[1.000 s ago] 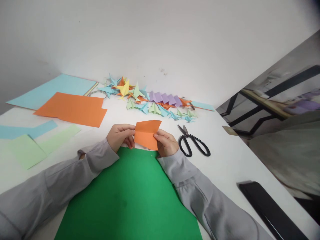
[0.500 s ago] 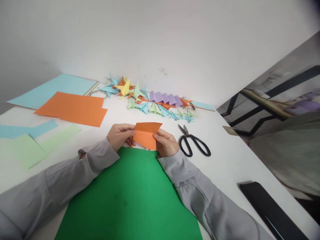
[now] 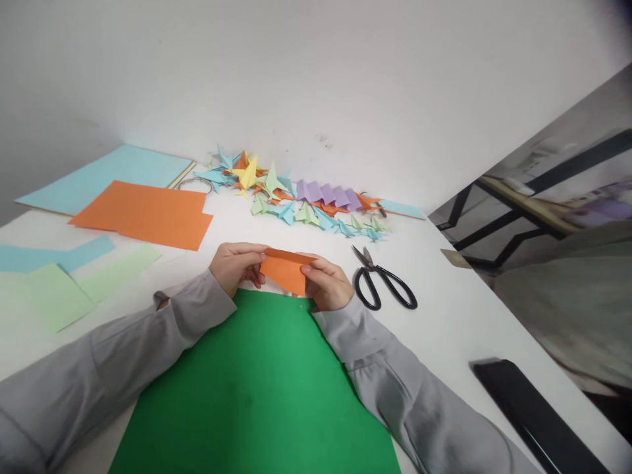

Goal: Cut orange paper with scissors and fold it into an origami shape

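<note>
So I've got the big green sheet [image 3: 257,382] nearest me, left hand [image 3: 232,268] and right hand [image 3: 330,284] by its far edge, pinching opposite ends of the small orange paper [image 3: 284,271], probably mid-fold, so edges need lining up before creasing.

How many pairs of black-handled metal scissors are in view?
1 pair of scissors, blades open, on the white tabletop right of the right hand. Coloured paper could hide others.

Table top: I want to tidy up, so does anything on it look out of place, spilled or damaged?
Nothing looks spilled or damaged. Slightly untidy: the scissors lie with blades parted near the right hand, and the orange sheets overlap unevenly, their edges out of line.
</note>
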The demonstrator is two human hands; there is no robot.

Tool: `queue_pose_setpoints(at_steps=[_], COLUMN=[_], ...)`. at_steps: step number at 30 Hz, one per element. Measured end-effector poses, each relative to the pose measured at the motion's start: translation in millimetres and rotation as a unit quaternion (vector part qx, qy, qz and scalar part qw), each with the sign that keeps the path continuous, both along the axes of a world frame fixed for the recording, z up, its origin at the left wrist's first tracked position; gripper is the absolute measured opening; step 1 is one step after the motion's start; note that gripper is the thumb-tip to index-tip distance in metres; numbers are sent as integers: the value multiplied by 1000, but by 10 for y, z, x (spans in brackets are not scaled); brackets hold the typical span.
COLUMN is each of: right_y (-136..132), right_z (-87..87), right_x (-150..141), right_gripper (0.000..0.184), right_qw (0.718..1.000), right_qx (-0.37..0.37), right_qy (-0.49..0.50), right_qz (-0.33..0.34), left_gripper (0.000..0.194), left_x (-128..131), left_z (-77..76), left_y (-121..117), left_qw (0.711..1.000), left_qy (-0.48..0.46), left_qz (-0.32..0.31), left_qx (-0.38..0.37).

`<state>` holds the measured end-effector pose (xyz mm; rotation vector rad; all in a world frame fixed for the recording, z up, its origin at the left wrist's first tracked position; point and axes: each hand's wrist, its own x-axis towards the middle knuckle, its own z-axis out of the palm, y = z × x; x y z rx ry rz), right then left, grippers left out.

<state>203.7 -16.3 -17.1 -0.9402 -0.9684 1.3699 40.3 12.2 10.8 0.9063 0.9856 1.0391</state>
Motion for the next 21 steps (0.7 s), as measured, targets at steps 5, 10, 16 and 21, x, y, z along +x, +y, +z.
queue_pose_setpoints(at_steps=[5, 10, 16, 21], right_y=[-16, -27, -7, -11], right_z=[33, 75, 71, 55], right_x=[1, 18, 35, 62], right_gripper=[19, 18, 23, 16], right_qw=[999, 999, 998, 999], right_qx=[-10, -26, -15, -20], right_qy=[30, 38, 49, 16], right_qz=[15, 17, 32, 41], left_gripper=[19, 21, 44, 46], left_x=[-25, -47, -55, -44], left_z=[-37, -40, -29, -59], left_y=[16, 21, -22, -55], left_qw=[999, 997, 980, 969], left_qy=[-6, -3, 39, 72], left_qz=[-40, -73, -145, -179], left_qx=[17, 26, 130, 155])
